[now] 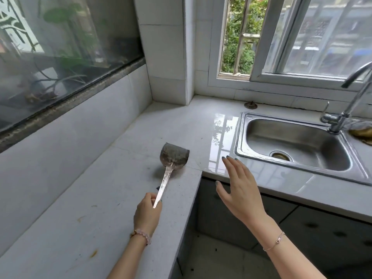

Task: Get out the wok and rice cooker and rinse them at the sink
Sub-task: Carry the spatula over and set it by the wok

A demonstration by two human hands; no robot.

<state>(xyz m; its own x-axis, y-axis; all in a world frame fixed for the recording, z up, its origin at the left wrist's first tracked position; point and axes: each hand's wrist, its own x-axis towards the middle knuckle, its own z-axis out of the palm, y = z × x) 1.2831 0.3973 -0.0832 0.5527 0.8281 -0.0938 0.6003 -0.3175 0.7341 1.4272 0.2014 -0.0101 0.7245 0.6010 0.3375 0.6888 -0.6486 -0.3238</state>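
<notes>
Looking down on a pale counter [80, 198] that runs along the left and turns a corner toward a window [241, 37] at the back.

Gripping the very end of a metal spatula [173, 159] with the left hand [148, 210], low and left of centre, fingers curled round the handle tip. Running away from the body and leaning a little right along its long axis, with the broad, stained blade at the far end, aimed toward the back of the counter. Lying on the counter or just above it; cannot tell which.

Hovering just right of the spatula with the right hand [239, 186], released and holding nothing, fingers straight and spread, tips aimed forward and slightly left, over the counter's front edge.

Moving right: a steel sink [241, 137] set into the counter, long axis left to right, basin bare, with a curved tap [350, 101] at its far right corner. Sitting near the right hand, well apart from the left.

Showing no wok or rice cooker anywhere. Judging from the dark cabinet fronts [231, 218] below the sink, probably stored out of sight, so likely calling for the free right hand to reach first.
</notes>
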